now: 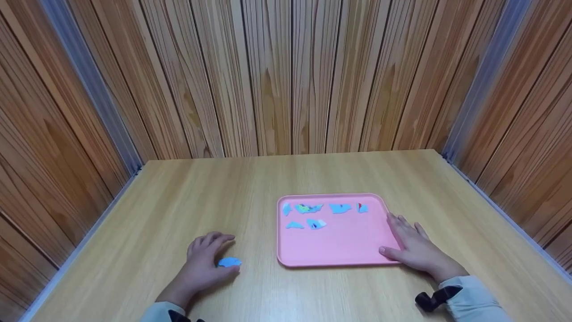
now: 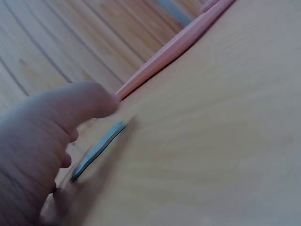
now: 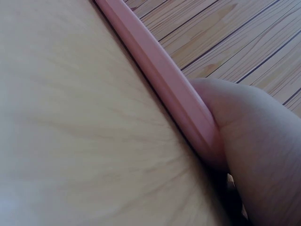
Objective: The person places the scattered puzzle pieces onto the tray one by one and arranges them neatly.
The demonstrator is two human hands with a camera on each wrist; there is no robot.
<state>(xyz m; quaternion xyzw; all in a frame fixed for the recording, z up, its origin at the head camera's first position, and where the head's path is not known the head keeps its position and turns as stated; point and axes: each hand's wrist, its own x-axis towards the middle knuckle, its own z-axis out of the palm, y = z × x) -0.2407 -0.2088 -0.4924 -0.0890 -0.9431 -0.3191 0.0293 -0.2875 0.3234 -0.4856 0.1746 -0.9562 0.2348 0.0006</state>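
A small flat blue piece with an irregular outline (image 1: 229, 262) lies on the table, left of a pink tray (image 1: 339, 250). Around it is my left hand (image 1: 206, 261), thumb and fingers spread apart. In the left wrist view the thumb (image 2: 89, 101) hovers over the thin edge of the piece (image 2: 98, 151), with a gap between them. My right hand (image 1: 415, 246) holds the tray by its near right corner. Its thumb (image 3: 235, 101) hooks over the rim, while the fingers extend along the outer right side.
Inside the tray, several irregular blue pieces sit in two rows toward the back left, among them one with yellow-green print (image 1: 308, 208) and one with a red patch (image 1: 361, 208). Wood-patterned walls (image 1: 268, 80) enclose the wooden table (image 1: 214, 188) at the back and sides.
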